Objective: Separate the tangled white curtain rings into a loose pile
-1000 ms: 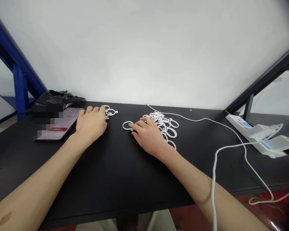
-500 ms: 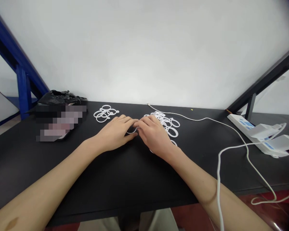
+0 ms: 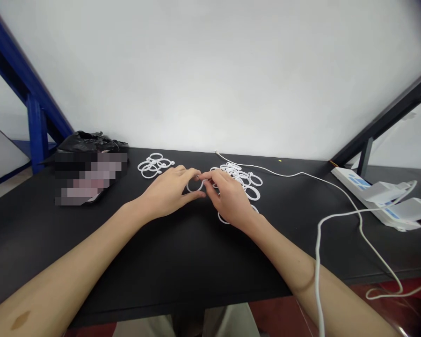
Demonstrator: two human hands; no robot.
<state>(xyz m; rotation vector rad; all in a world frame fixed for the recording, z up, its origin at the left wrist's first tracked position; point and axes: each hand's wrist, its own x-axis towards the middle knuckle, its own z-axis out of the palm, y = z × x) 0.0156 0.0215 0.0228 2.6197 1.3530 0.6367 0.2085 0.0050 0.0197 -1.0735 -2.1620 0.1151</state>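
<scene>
Between my two hands is a white plastic ring [image 3: 195, 191], its lower curve showing in the gap between fingers and thumb. My left hand [image 3: 171, 189] curls round the ring's left side, fingers at its top and thumb along its bottom. My right hand [image 3: 228, 194] pinches the ring's right edge with its fingertips; what lies under them is hidden. A heap of similar white rings [image 3: 252, 193] lies behind and partly beneath my right hand. Left of my left hand sits a smaller group of white rings [image 3: 150, 166], several with a small eyelet.
A black table [image 3: 182, 262] carries everything. At left lie a black plastic bag [image 3: 87, 140] and a blurred-out flat object [image 3: 94, 180]. On the right a white power strip [image 3: 365, 192] holds plugged-in adapters, and a white cable [image 3: 321, 262] crosses over my right forearm.
My fingers and thumbs have opened slightly apart, so more of the ring shows between them. My right hand has shifted a little to the right. The ring groups stay put.
</scene>
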